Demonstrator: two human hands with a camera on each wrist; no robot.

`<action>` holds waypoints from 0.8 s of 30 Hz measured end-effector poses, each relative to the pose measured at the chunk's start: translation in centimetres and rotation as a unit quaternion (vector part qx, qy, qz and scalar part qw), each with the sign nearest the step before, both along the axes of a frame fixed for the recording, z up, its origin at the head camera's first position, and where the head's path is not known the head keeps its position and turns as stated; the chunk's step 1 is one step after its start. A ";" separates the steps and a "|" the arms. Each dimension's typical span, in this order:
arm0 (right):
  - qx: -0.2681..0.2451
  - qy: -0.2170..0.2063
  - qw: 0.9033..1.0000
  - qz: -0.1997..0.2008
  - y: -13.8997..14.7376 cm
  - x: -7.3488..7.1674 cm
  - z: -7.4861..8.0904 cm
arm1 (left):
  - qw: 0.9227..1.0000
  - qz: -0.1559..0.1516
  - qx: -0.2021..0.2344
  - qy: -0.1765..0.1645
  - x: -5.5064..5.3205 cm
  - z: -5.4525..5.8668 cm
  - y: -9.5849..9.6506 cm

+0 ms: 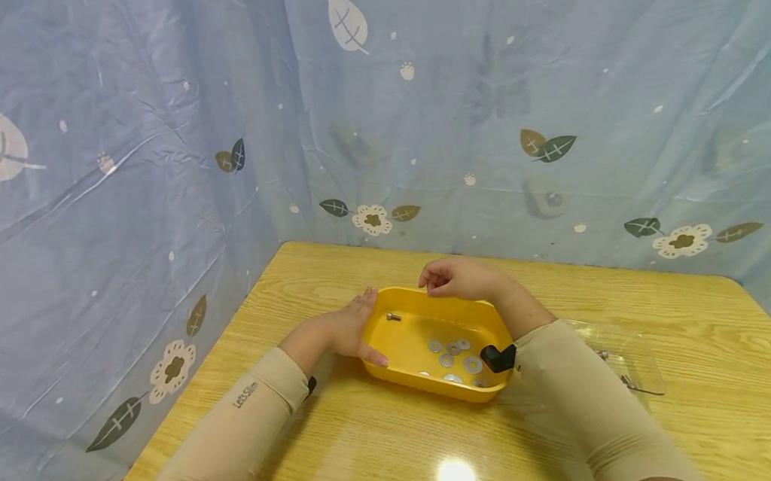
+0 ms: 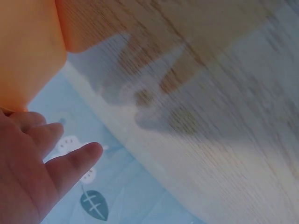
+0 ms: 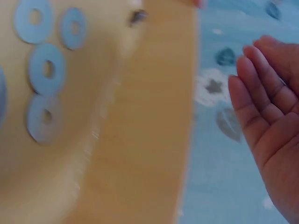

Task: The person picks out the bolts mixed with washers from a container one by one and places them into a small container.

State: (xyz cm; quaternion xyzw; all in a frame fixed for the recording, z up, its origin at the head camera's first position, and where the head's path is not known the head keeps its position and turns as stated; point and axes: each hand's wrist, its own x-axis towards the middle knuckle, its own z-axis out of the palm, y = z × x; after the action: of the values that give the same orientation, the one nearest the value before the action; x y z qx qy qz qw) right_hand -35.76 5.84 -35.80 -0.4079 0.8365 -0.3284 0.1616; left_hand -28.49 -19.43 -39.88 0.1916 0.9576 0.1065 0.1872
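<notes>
A yellow plastic tray (image 1: 402,371) sits on the table with several flat metal washers (image 1: 473,364) inside, mostly toward its near right part. One small bolt (image 1: 394,317) lies by the tray's far left corner. My left hand (image 1: 348,326) holds the tray's left end, thumb over the near rim and fingers along the far corner. In the left wrist view some fingers (image 2: 74,165) stick out beside the tray wall. Above the far rim is my right hand (image 1: 459,278), fingers loosely bent; the right wrist view shows nothing in its fingers (image 3: 254,88).
A clear plastic container (image 1: 642,356) with small metal parts (image 1: 631,383) stands on the right, partly hidden by my right sleeve (image 1: 581,391). Patterned blue cloth (image 1: 416,117) hangs behind and left of the wooden table (image 1: 347,447).
</notes>
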 end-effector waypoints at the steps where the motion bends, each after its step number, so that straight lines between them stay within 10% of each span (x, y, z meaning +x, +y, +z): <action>1: 0.006 0.011 1.000 0.000 -0.6 -0.1 -0.4 | 1.000 0.001 0.000 0.000 0.0 0.0 0.0; 24: 0.106 0.071 0.992 0.015 -6.7 0.3 -4.9 | 1.000 -0.012 0.001 0.011 -0.2 -0.3 -0.3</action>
State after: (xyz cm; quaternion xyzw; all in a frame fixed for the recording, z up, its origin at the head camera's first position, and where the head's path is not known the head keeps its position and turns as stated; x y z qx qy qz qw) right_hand -35.50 -0.85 -40.70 -0.4228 0.8699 -0.2055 0.1493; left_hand -28.73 -19.70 -40.23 0.2039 0.9571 0.1031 0.1780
